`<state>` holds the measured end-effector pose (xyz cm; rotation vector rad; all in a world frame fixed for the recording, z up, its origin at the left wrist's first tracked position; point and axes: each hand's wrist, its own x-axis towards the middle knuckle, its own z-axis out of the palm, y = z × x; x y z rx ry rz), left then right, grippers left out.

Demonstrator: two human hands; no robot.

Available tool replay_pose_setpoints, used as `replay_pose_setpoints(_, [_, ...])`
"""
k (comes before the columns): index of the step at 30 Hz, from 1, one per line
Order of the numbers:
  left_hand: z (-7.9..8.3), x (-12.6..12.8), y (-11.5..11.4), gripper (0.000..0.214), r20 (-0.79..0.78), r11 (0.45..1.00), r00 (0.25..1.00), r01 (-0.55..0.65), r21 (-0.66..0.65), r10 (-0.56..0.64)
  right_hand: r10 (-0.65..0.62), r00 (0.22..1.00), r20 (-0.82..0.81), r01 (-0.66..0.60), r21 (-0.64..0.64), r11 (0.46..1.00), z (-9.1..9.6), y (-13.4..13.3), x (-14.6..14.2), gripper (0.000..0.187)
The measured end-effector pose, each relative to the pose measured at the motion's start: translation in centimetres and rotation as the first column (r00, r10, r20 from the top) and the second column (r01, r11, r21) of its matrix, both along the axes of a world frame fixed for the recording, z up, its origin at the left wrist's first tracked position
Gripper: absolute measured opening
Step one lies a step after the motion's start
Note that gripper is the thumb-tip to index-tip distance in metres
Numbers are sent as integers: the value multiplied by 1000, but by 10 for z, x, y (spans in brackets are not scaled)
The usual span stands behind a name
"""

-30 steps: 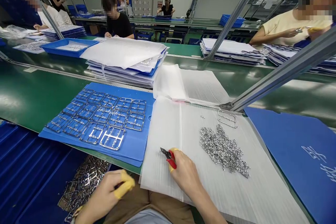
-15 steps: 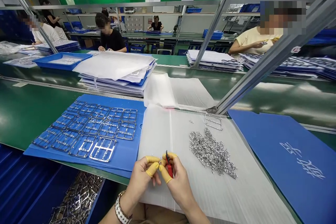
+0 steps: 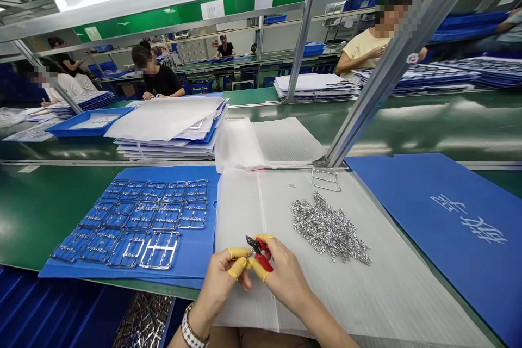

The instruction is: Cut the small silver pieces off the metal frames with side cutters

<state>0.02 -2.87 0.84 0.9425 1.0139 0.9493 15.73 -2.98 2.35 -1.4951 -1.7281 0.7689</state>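
Note:
My right hand (image 3: 281, 278) grips small red-handled cutters (image 3: 258, 250), jaws pointing up and left. My left hand (image 3: 222, 281), with yellow finger cots, pinches something tiny right at the cutter jaws; I cannot make it out. Both hands hover over a white foam sheet (image 3: 367, 293) at the front edge. A pile of small shiny metal parts (image 3: 328, 227) lies on the sheet just right of my hands. An emptied metal frame (image 3: 325, 180) lies beyond the pile. To the left, a blue board (image 3: 199, 253) carries rows of metal frames (image 3: 142, 217) with parts attached.
A blue folder (image 3: 440, 217) lies at the right. A slanted metal post (image 3: 367, 98) meets the bench behind the sheet. Stacked sheets and boards (image 3: 171, 128) sit on the green conveyor (image 3: 428, 125). A bin of scrap frames (image 3: 142, 323) is below left. Other people work at far benches.
My left hand came up from the scrap bin below the bench to meet my right hand at the cutters. The view tilted up slightly.

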Motion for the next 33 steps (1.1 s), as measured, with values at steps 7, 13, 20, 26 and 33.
replay_pose_setpoints(7, [-3,9,6,30,-18,998,999,-51,-22,50,-85,996,-2,85,-45,995,-12,5,-6,28])
replay_pose_setpoints(13, [-6,6,12,27,-82,994,990,-111,17,112,24,979,201,-17,-35,999,-1,7,9,23])
replay_pose_setpoints(20, [-9,-3,10,20,-177,989,975,-117,88,131,202,893,402,-168,-117,979,12,4,30,22])
replay_pose_setpoints(26, [-4,-6,8,16,-273,957,956,-24,289,106,252,864,436,-216,-131,968,20,4,31,17])
replay_pose_setpoints(33, [-9,-11,9,14,-355,902,932,93,422,70,299,874,384,-251,-171,953,17,2,35,19])
